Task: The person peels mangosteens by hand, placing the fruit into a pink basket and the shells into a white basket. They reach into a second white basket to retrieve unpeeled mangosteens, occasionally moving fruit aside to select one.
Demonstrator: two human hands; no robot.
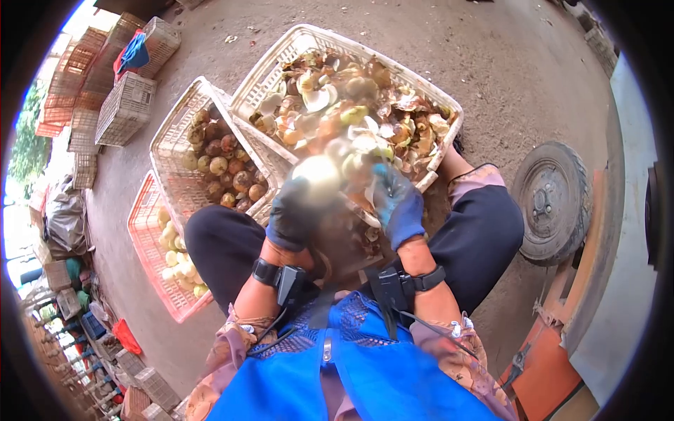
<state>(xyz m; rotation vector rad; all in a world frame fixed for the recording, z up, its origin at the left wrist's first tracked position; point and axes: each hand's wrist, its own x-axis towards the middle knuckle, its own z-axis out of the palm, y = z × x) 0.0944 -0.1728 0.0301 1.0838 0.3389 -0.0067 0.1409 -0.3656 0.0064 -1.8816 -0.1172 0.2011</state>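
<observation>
My left hand [291, 210], in a dark glove, is closed around a pale, round peeled fruit [317, 177], blurred in the view. My right hand [397, 201], in a blue glove, is curled close beside it; whatever its fingers hold is smeared and I cannot make it out. Both hands are over the near edge of a white crate [242, 98] heaped with peels [414, 130]. Left of them, a second white crate [163, 151] contains several brown, round unpeeled fruits [219, 166]. Beyond my left knee, a pink crate [149, 242] holds pale peeled fruits [184, 272].
A wheel with a tyre [551, 202] stands at the right, by an orange panel [544, 368]. Stacked crates [126, 109] and a grey covered heap [67, 221] line the left side. The crates in front rest on a bare concrete floor [484, 59].
</observation>
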